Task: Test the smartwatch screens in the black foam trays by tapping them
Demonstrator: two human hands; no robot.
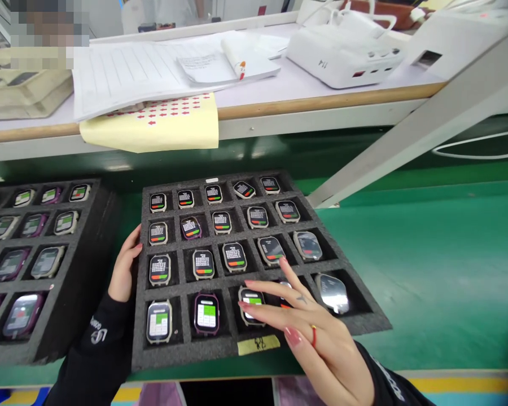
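A dark grey foam tray [169,288] sits before me, tilted slightly, with a smartwatch in each of its compartments. My left hand [125,268] grips the tray's left side, its fingers partly hidden behind it. Over the front row, my right hand [317,332] is spread out; its fingertips are at the lit screen of a smartwatch [248,313] showing white and green. That hand partly covers the neighbouring watch. To the left, a purple smartwatch [206,316] and a beige smartwatch [159,321] show similar screens. Watches farther back, such as one smartwatch [234,256], show white text with red and green bars.
A second foam tray [68,304] of watches stands at left. Above the back runs a shelf [254,121] with papers [122,73], a yellow sheet [186,127] and a white multi-port charger [342,53]. A slanted white post [406,124] comes down at right onto the green table [440,259].
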